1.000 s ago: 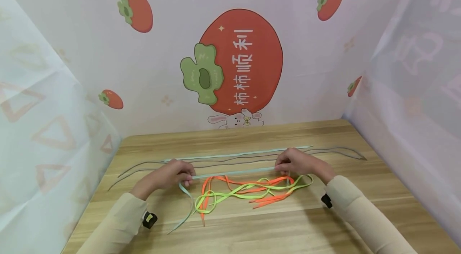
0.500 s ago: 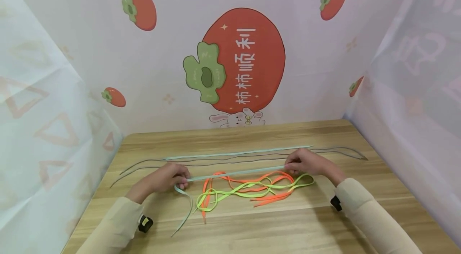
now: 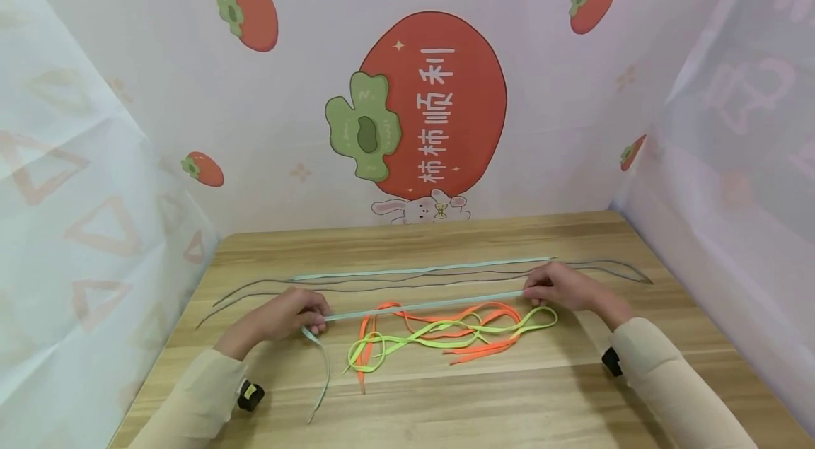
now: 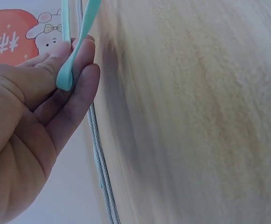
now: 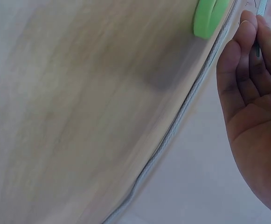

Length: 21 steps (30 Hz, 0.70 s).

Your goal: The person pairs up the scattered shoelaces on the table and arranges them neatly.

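Observation:
A mint-green shoelace (image 3: 423,305) runs stretched between my two hands, just behind a tangle of laces. My left hand (image 3: 294,313) pinches it between thumb and fingers, and its loose tail hangs down toward the front of the table. In the left wrist view the mint shoelace (image 4: 66,77) folds into a small loop at the fingertips. My right hand (image 3: 560,286) pinches the other end, whose dark tip pokes out below the thumb in the right wrist view. An orange shoelace (image 3: 480,348) and a yellow-green shoelace (image 3: 439,344) lie tangled between the hands.
Behind the hands, a second mint shoelace (image 3: 420,270) lies straight across the wooden table (image 3: 446,406). Long grey laces (image 3: 395,283) stretch beside it, nearly side to side. A printed white sheet (image 3: 286,117) walls the back and both sides.
My hands have moved apart, the right one rightward and the left one leftward, drawing out the mint shoelace between them. The tangled orange and yellow-green laces stay about where they were.

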### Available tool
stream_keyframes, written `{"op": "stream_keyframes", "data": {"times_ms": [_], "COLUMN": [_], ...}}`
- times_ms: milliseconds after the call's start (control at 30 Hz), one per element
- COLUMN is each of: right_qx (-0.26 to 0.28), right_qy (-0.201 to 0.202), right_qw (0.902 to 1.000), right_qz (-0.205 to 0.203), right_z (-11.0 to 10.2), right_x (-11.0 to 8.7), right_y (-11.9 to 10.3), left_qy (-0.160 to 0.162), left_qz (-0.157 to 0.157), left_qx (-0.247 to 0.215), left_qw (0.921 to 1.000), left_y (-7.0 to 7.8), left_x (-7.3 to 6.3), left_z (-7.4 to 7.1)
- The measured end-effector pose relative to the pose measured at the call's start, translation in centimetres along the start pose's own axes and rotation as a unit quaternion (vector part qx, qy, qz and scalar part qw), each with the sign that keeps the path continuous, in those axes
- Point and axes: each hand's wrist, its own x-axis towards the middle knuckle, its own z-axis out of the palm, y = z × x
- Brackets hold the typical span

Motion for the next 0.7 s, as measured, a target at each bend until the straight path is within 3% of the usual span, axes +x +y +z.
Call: {"op": "stream_keyframes", "data": {"times_ms": [300, 700], "right_qx": [0.010, 0.018], "right_qy": [0.010, 0.018], "right_qw": [0.9991, 0.9978], "right_qz": [0.040, 0.061], "right_z": [-1.0, -2.0], "right_x": [-1.3, -2.5], "right_y": [1.3, 2.3], "left_qy": [0.011, 0.040], "left_qz": [0.003, -0.034], "left_qx": [-0.016, -0.046], "left_qw": [0.9998, 0.9976], "left_y": [-1.0, -2.6], "left_x": [-1.1, -3.2], "left_z": [-0.3, -1.1]}}
